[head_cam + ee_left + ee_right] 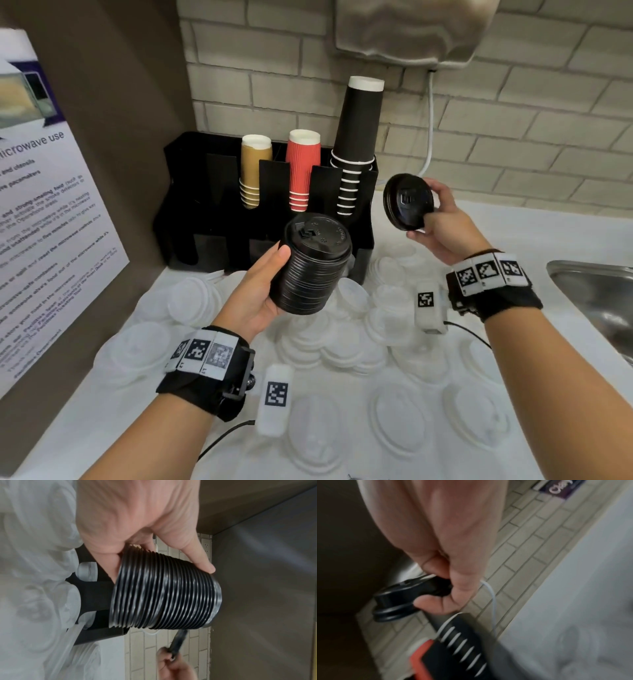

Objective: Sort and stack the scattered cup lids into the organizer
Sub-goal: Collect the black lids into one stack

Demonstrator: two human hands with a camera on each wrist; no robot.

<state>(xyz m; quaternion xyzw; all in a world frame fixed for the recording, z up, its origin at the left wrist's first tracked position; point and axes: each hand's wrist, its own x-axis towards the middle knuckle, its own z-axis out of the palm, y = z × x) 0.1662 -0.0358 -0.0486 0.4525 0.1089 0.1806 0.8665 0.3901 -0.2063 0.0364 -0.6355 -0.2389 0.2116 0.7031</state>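
Fingers of the left hand (255, 294) are wrapped around a tall stack of black lids (313, 263), thumb (274, 260) pressed on the upper side, so that hand is clamped on the stack and holding it up off the surface (102, 438). Left wrist view shows the same thing, ribbed lid edges (164, 595) packed tight with the thumb (199, 561) on the rim. Over to the right, the right hand (442, 229) has its fingers pinched on a single black lid (407, 202), held on edge with its top face turned toward the stack; the right wrist view shows that lid (399, 600) clamped between thumb and fingers, though it's pretty blurry.

Below both hands the surface is littered with clear plastic lids (342, 342), overlapping all over the place. Both wrists wear black straps with square markers.

Just beyond the fingers sits the black organizer (191, 192), back against the tiled wall (513, 120). Its top slots hold a tan cup stack (253, 171), a red cup stack (301, 168) and a taller black cup stack (356, 144). Off to the far right is a steel sink (599, 301); on the left side panel there's a microwave-use notice (44, 219).
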